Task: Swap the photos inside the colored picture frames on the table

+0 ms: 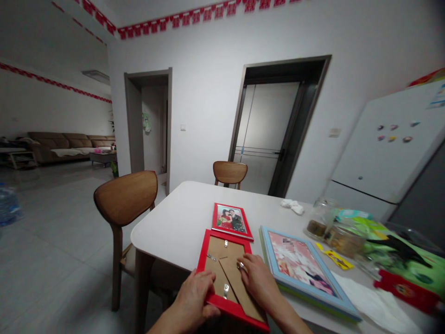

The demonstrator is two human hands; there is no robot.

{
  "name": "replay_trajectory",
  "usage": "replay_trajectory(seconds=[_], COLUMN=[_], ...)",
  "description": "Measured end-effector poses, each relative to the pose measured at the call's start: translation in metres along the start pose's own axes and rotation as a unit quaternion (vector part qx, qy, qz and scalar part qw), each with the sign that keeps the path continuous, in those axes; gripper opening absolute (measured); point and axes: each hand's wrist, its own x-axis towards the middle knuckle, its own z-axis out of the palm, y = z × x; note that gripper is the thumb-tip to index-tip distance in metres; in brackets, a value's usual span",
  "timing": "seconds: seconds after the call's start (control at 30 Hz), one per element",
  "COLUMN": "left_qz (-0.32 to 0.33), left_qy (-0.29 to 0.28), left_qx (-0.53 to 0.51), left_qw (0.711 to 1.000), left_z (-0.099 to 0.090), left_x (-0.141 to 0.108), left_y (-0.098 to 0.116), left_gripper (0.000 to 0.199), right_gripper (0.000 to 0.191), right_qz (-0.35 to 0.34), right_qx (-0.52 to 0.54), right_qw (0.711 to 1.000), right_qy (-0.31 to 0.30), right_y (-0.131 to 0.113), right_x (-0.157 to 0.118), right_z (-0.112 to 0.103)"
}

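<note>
A red picture frame (pixel 204 253) lies face down at the table's near edge, its brown backing board (pixel 217 248) and small metal clips showing. A slanting stand leg (pixel 232 285) lies against the board. My left hand (pixel 196 297) is closed around the frame's left edge, with the thumb near the lower corner. Curled over the right side is my right hand (pixel 259 280), wearing a ring, its fingertips on the backing and its thumb hidden. Just beyond, a second red frame (pixel 231 219) lies face up with a photo of two people. A light blue frame (pixel 302 264) lies to the right, stacked on something green.
Glass jars (pixel 318 222), a yellow packet (pixel 339 260), white tissue (pixel 375 301), a red packet (pixel 405 290) and green bags (pixel 417 260) crowd the right of the white table (pixel 174 218). Wooden chairs stand at the left (pixel 127 197) and the far side (pixel 230 171).
</note>
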Motion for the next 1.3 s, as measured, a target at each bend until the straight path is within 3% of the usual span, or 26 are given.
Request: replay_trajectory(seconds=[0.13, 0.27, 0.57, 0.77, 0.9, 1.07, 1.3], left_qz=[-0.002, -0.010, -0.007, -0.011, -0.012, -0.025, -0.033], left_qy=[-0.005, -0.011, 0.009, 0.004, -0.013, -0.008, -0.012], left_qx=[0.002, 0.000, -0.005, -0.010, -0.008, -0.008, -0.005], left_qw=[1.000, 1.000, 1.000, 1.000, 1.000, 1.000, 0.999], left_z=[-0.002, -0.004, 0.005, 0.001, -0.001, 0.003, 0.001], left_x=[0.002, 0.005, 0.005, 0.006, 0.007, 0.007, 0.007], left_y=[0.003, 0.008, 0.000, 0.009, 0.012, 0.009, 0.015], left_gripper=[0.051, 0.043, 0.049, 0.040, 0.047, 0.059, 0.057], right_gripper=[0.027, 0.021, 0.019, 0.022, 0.019, 0.025, 0.031], right_qz=[-0.091, -0.092, -0.083, -0.028, 0.000, 0.034, 0.069], right_qx=[0.147, 0.186, 0.170, 0.078, 0.046, 0.009, -0.021], right_qw=[0.982, 0.970, 0.980, 0.996, 0.999, 0.999, 0.997], right_qy=[-0.077, -0.123, -0.055, -0.019, -0.001, 0.026, 0.034], right_y=[-0.016, -0.027, -0.030, -0.045, -0.054, -0.046, -0.028], right_x=[-0.016, -0.017, -0.006, 0.026, 0.044, 0.047, 0.049], right_z=[-0.005, -0.006, 0.004, 0.013, 0.025, 0.030, 0.031])
